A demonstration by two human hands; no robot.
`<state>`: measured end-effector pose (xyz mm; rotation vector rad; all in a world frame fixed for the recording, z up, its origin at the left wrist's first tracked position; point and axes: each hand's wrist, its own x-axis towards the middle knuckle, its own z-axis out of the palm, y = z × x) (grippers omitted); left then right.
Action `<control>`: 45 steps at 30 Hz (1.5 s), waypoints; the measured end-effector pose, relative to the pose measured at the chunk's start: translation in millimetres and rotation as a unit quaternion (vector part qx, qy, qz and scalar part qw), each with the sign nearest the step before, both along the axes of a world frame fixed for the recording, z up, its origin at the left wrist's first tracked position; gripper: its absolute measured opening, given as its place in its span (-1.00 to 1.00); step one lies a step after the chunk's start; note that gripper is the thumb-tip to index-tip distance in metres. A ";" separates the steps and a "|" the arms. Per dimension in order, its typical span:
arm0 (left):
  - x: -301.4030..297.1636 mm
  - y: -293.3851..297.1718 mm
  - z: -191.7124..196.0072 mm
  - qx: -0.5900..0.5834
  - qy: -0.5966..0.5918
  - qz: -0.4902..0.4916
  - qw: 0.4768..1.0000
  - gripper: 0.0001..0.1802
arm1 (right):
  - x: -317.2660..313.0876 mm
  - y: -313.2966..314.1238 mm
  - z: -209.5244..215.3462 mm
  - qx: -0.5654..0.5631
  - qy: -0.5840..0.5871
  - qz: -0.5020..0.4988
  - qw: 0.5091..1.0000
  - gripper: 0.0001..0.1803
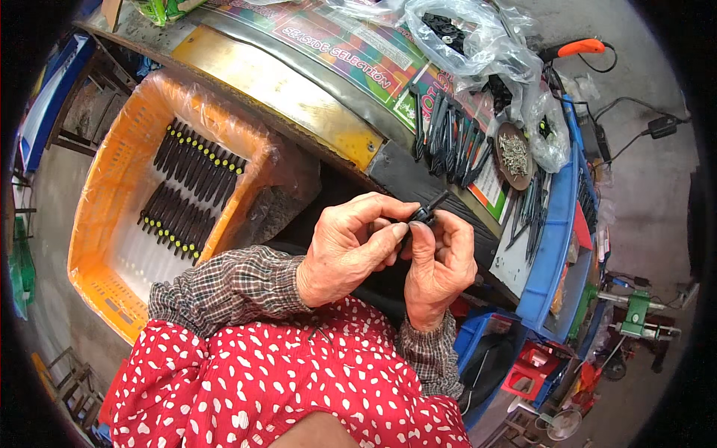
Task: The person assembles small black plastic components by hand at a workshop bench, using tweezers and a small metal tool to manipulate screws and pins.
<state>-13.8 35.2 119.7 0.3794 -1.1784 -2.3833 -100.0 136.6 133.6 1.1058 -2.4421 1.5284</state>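
Both hands raised together above the lap, just before the edge of the surface [299, 89]. Left hand [351, 250] curled, thumb and forefinger pressed together on a small black plastic part [426, 213], pinching its near end. Right hand [441, 261] touching the left, fingers folded, fingertips closed on the same part from below and the side. Part tilted, far end pointing up and away, most of it hidden by the fingers.

Beyond the hands, on the surface: a loose heap of dark slim rods [452, 138], a round brown dish of small screws [514, 153] just beside them, and a crumpled clear plastic bag [478, 41] holding more black pieces. To the left, well apart from the hands: an orange crate [104, 216] lined with clear film, two rows of black rods with yellow tips [187, 187] laid inside. To the right, a blue tray [553, 254] along the surface edge.
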 end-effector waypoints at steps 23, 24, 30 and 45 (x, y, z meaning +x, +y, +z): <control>4.9 -7.6 0.8 0.026 0.003 -0.088 0.996 -0.73 | -13.8 9.6 8.8 -0.165 -0.304 0.115 0.931 -0.78; 5.2 -8.4 1.1 0.035 0.005 -0.098 0.995 -0.73 | -16.8 10.4 9.2 -0.168 -0.338 0.131 0.917 -0.80; 5.6 -15.7 -1.2 0.067 0.029 -0.147 0.986 -0.74 | -22.5 9.7 11.7 -0.214 -0.463 0.159 0.845 -0.76; 5.0 -27.2 -9.5 -0.205 0.060 -0.125 0.969 -0.77 | -37.2 26.5 16.1 0.003 -0.108 0.097 0.989 -0.56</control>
